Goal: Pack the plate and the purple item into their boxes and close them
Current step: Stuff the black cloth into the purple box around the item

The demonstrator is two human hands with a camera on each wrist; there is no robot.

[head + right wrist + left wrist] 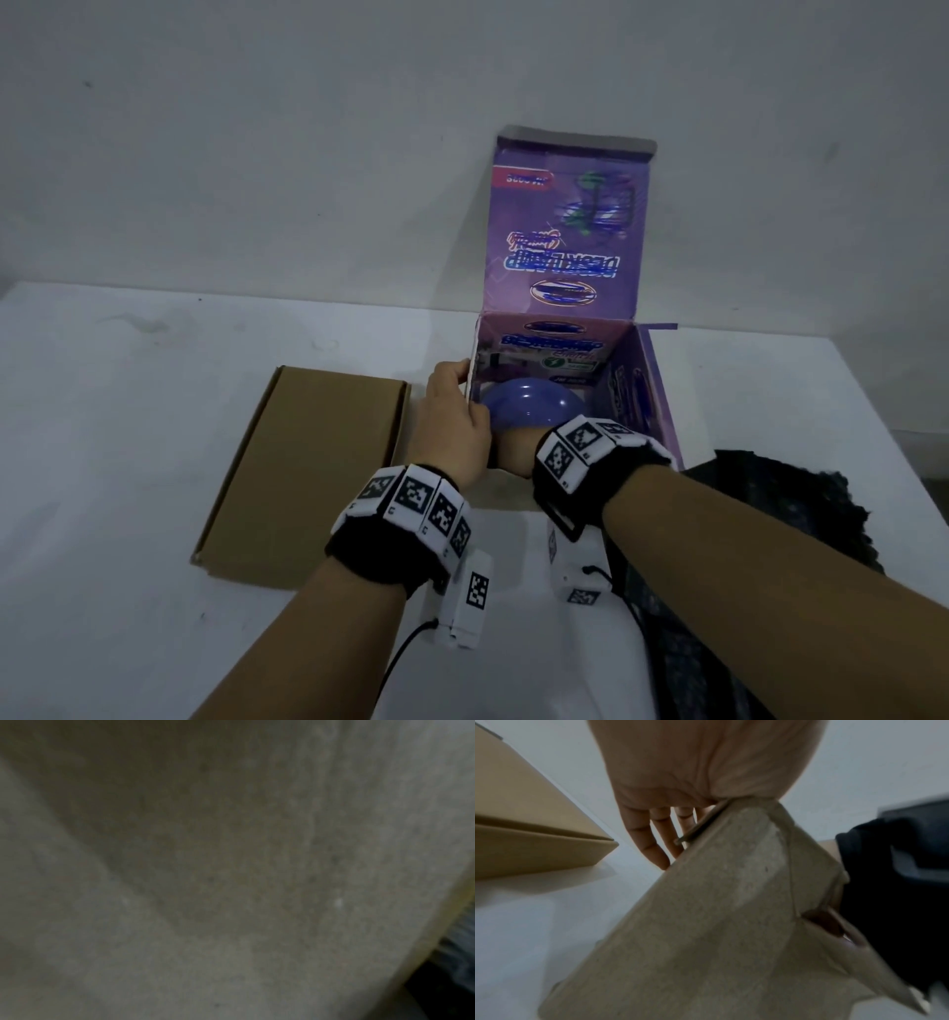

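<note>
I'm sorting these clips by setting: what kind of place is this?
Probably a plain indoor packing or recording bench, not a lived-in room: a bare white table against a blank white wall, holding only a closed brown cardboard box and an open purple box being packed.

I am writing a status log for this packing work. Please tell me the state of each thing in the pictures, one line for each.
Purple box: open, lid flap standing upright.
Purple item: inside the purple box, partly hidden by the hands.
Brown box: closed, lying flat on the table.
Left hand: grips the purple box's left wall.
Right hand: reaches into the box; fingers hidden.
</note>
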